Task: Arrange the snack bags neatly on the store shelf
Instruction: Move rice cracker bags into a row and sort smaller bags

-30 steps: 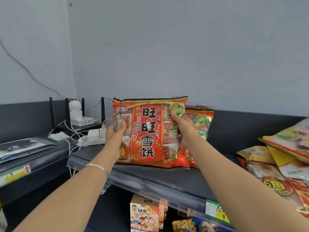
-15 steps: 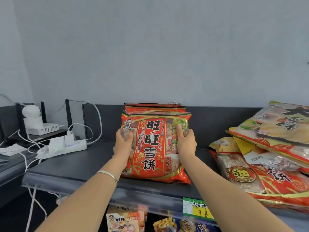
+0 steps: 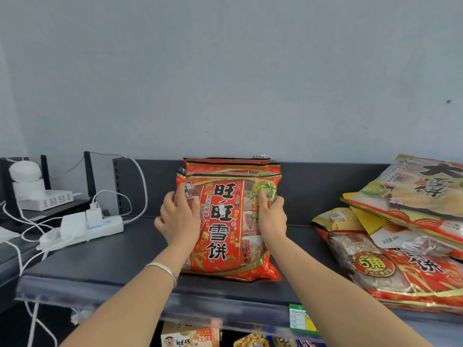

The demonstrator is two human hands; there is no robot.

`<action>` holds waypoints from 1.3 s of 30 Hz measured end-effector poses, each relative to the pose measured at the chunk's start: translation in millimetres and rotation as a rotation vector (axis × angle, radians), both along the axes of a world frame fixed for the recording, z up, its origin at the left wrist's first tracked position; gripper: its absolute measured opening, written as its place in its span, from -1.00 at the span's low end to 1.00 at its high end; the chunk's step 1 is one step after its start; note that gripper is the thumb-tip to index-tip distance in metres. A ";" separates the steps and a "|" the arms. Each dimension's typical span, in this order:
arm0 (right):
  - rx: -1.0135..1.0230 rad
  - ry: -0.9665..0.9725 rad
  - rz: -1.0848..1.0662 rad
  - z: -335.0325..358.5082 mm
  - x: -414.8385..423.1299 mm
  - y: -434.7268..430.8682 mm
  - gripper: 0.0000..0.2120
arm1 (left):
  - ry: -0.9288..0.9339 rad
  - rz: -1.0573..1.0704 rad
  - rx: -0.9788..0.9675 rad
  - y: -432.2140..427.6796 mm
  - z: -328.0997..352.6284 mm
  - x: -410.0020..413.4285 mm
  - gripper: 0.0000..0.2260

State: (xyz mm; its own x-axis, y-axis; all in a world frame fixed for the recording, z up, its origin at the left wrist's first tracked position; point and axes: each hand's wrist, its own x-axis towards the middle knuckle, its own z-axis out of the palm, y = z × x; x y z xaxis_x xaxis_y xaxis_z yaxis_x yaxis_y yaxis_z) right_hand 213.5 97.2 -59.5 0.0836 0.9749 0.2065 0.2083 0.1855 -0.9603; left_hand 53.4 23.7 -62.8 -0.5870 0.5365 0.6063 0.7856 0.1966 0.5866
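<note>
From my station, the red snack bag (image 3: pixel 226 229) stands upright in the middle of the dark shelf (image 3: pixel 112 266), its bottom seam on the deck and its printed face turned toward the camera. Both hands grip it by the upper sides. The left hand (image 3: pixel 179 221) is curled round the left edge with its thumb lying on the front. The right hand (image 3: pixel 271 216) clasps the right edge, thumb pressed on the green and gold seal, with the other fingers wrapped behind the bag. A silver bracelet (image 3: pixel 164 269) sits on the left wrist.

Directly behind the held bag I see the top edges of more red bags (image 3: pixel 225 165) of the same kind, standing close against it; I cannot tell how many.

To the right, well apart, a loose pile of snack bags (image 3: pixel 400 246) lies flat and tilted, overlapping one another. To the left, a white power strip (image 3: pixel 82 229) with plugs and cables rests on the shelf, and beyond it a white router (image 3: pixel 42 199) stands on the neighbouring shelf. A green and yellow price label (image 3: pixel 299 319) is fixed to the front rail, and below it I see cartoon-printed boxes (image 3: pixel 190 339) on the lower level.
</note>
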 end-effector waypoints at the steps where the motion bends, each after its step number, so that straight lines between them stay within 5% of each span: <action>1: 0.004 0.001 -0.007 -0.8 -0.8 -1.1 -0.60 | 0.133 -0.027 0.030 -0.9 -1.1 2.9 -0.56; 5: -0.028 -0.075 0.020 -4.6 -3.9 -4.3 -0.50 | 0.674 -0.260 -0.181 -1.8 -4.6 20.4 -0.48; 7: -0.041 -0.143 0.022 -2.6 -0.8 -4.2 -0.47 | 0.774 -0.310 -0.283 -0.9 -8.7 21.6 -0.44; 14: 0.198 -0.397 -0.065 20.1 41.1 -1.9 -0.55 | 0.671 -0.338 -0.110 10.8 14.2 39.9 -0.70; 22: 0.476 -0.986 -0.179 63.9 158.9 2.4 -0.70 | 0.675 -0.618 -0.089 46.2 40.2 156.6 -0.75; 28: 0.531 -1.153 -0.325 82.3 257.3 14.9 -0.70 | 0.471 -0.698 -0.166 74.5 53.4 259.0 -0.69; 33: 0.364 -1.080 -0.524 71.5 328.0 37.3 -0.65 | 0.393 -0.648 -0.340 96.9 54.8 332.1 -0.55; 39: 0.071 -0.426 -0.453 61.7 362.9 50.1 -0.31 | 0.174 -0.559 -0.575 113.4 50.1 359.6 -0.30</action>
